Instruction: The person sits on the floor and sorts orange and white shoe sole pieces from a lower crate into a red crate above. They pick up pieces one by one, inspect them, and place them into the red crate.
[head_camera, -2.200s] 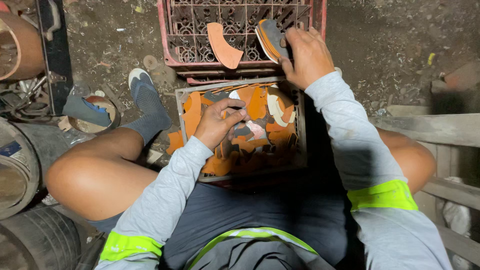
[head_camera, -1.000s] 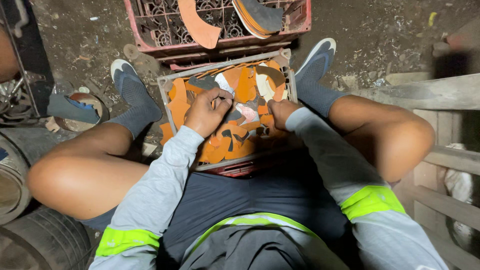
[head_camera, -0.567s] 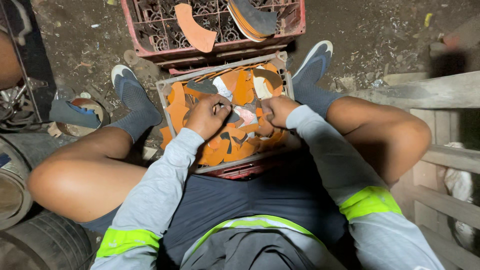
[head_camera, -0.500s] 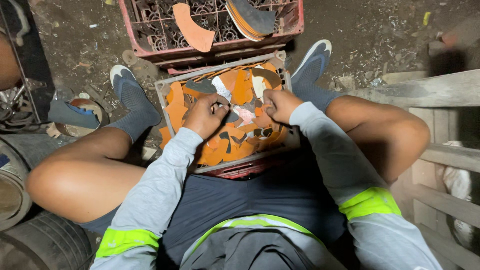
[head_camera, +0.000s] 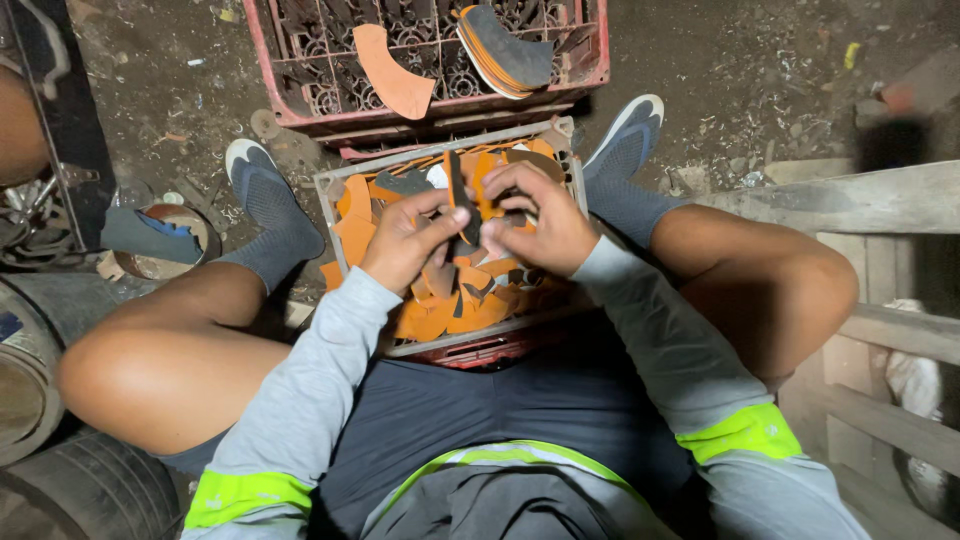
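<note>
I sit with a grey crate (head_camera: 330, 200) between my knees, full of orange and dark shoe-sole cut pieces (head_camera: 440, 310). My left hand (head_camera: 405, 245) and my right hand (head_camera: 540, 225) meet above the crate. Both pinch one thin dark cut piece (head_camera: 457, 195), held upright on its edge between the fingertips. Beyond it stands a red crate (head_camera: 290, 90) holding a loose orange piece (head_camera: 392, 75) and a stack of orange and dark soles (head_camera: 500, 50).
My feet in grey-blue shoes (head_camera: 262, 190) rest on the dirt floor either side of the grey crate. A wooden bench frame (head_camera: 880, 270) runs along the right. A tyre (head_camera: 80, 490) and round metal containers (head_camera: 20, 400) sit at the left.
My right hand came back from the red crate, leaving a sole stack there. Both hands dug in the grey crate, then lifted one dark piece up between them.
</note>
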